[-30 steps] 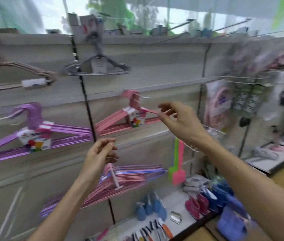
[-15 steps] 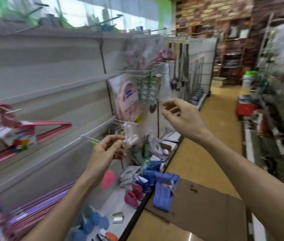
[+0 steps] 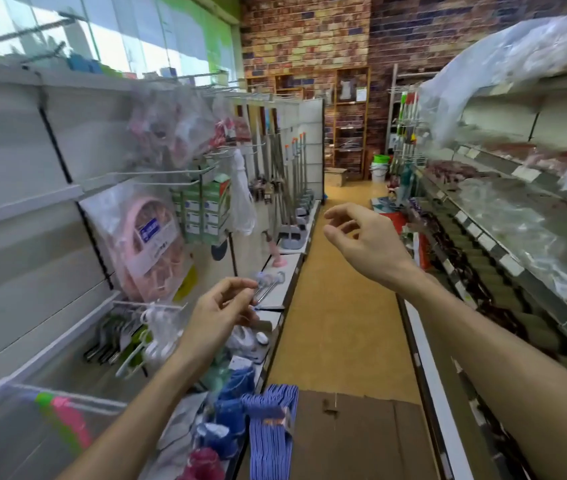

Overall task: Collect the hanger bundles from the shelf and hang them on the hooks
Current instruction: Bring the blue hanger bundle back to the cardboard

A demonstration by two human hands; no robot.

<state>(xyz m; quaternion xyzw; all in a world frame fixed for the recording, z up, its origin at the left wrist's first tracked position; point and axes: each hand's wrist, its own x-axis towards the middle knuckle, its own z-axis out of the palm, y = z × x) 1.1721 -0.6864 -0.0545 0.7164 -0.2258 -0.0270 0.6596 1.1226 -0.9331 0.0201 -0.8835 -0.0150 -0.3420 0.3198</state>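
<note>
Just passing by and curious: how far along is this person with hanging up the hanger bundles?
Done: no hung bundle shows in this view. In hand: the left hand pinches a small metal piece, too blurred to name; the right hand is open and empty. Left: a blue hanger bundle stands low by the cardboard, not on a hook.

2 hands (image 3: 219,308), 1 blue hanger bundle (image 3: 270,434), 1 cardboard sheet (image 3: 361,438).

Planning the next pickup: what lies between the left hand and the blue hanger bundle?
In the head view, blue packaged goods on the shelf edge lie between the left hand and the blue hanger bundle.
</note>
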